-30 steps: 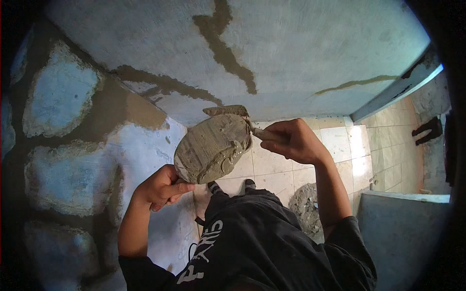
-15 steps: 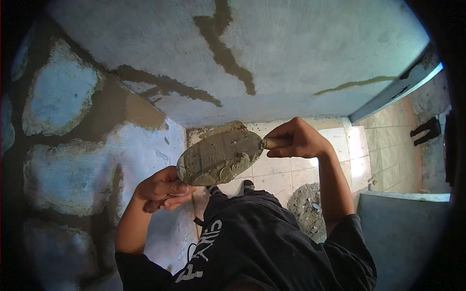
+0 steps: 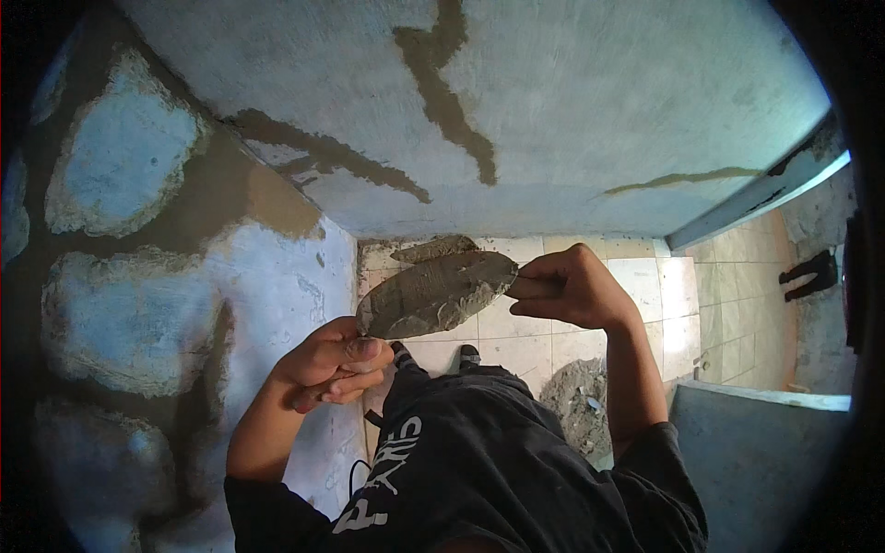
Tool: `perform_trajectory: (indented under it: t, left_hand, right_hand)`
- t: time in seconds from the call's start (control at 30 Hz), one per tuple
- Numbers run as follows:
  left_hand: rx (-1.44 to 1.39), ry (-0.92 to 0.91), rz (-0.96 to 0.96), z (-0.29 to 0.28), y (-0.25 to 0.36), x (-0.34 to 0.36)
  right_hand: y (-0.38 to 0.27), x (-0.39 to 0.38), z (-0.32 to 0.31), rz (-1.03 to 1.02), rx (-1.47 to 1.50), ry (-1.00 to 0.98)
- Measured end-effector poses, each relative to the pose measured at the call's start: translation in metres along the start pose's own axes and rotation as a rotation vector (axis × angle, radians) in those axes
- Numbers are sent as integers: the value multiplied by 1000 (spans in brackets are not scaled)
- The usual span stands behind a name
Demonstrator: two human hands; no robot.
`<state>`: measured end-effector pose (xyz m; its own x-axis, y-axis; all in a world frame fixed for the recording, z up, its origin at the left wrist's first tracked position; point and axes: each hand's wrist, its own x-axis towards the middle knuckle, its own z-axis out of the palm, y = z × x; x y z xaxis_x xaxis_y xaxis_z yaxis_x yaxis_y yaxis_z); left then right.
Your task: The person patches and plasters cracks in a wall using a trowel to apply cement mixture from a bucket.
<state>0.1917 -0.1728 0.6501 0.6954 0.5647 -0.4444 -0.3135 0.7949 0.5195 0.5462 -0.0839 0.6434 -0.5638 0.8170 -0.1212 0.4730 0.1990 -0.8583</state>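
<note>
1. Between your two hands, in front of your body and above the tiled floor (image 3: 512,352), is the rounded board (image 3: 410,293), its upper face coated with grey mortar (image 3: 456,311).
2. Your left hand (image 3: 336,364) is closed at the board's near left rim, thumb by the edge and fingers folded in below; whether they wrap a grip underneath, I cannot tell.
3. Your right hand (image 3: 585,288) is wrapped firmly round the handle of the trowel (image 3: 438,247), just beside the board's right rim. The blade shows past the far rim, caked with grey; I cannot tell whether it touches the board.
4. You probably hold the board from one side so that its far and right sides stay free for the blade, and keep both tools before your chest so that they meet easily.
5. As a carrier, the board bears mortar that looks thicker and lumpier along its near edge, thinner and streaked across the middle.
6. To the right of your feet (image 3: 468,356) lies a grey heap (image 3: 567,396) with a small pale scrap in it; I cannot make out whether any tub or sheet sits beneath.
7. Beyond the board, brown streaks (image 3: 447,101) run across the front wall (image 3: 599,101).
</note>
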Motion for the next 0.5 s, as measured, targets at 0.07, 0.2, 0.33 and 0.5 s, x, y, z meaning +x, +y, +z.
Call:
perform_trajectory:
  t: [0.07, 0.2, 0.33, 0.5]
  left_hand:
    - [29, -1, 28, -5, -7, 0]
    - [41, -9, 45, -19, -17, 5]
    - [19, 10, 5, -13, -9, 3]
    - [121, 35, 35, -1, -1, 3]
  right_hand:
    - [4, -2, 5, 12, 48, 40]
    - [-6, -5, 7, 41, 18, 28]
    - [-10, -3, 6, 13, -117, -50]
    - [-23, -8, 9, 82, 5, 39]
